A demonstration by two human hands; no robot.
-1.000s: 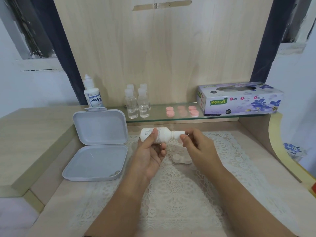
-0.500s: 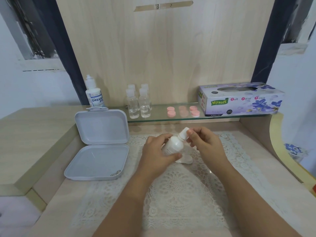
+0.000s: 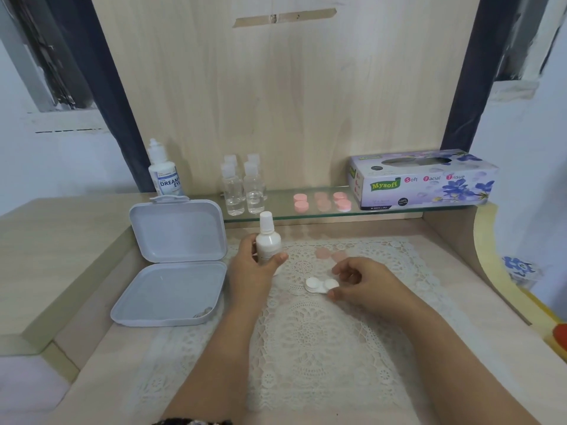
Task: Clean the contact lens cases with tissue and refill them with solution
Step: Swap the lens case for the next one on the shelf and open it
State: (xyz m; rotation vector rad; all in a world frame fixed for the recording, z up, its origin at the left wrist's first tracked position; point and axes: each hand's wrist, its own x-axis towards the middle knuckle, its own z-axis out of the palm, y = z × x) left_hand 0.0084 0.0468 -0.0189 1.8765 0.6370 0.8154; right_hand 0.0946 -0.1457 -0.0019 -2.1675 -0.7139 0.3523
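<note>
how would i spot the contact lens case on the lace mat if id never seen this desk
Find the lace mat on the desk. The contact lens case lies near its middle, at the right hand's fingertips. It is small, white and twin-welled, unlike the upright white bottle.

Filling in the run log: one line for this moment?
left hand: holds capped solution bottle upright | right hand: at white lens case on lace mat

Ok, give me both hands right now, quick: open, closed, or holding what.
Left hand: closed around the small white bottle, held upright.
Right hand: fingers loosely curled beside the white lens case; whether it grips the case cannot be told.
</note>
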